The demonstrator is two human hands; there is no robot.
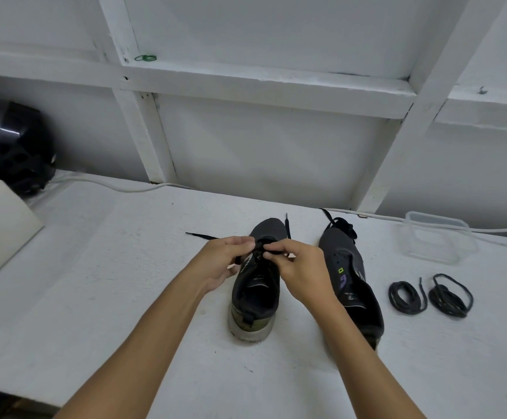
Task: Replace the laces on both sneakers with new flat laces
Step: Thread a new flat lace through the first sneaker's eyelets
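Two dark grey sneakers stand upright side by side on a white surface (pixel 125 282), toes pointing away. The left sneaker (pixel 255 297) carries a black lace (pixel 203 236) whose ends trail beside its toe. The right sneaker (pixel 349 276) has a loose black lace (pixel 341 223) bunched at its toe. Two coiled black laces (pixel 408 297) (pixel 450 297) lie just right of it.

I see both bare arms reach forward and come close together. My left hand (pixel 220 261) and my right hand (pixel 299 267) almost meet. The fingers on each hand are curled, and the fingertips pinch tight.
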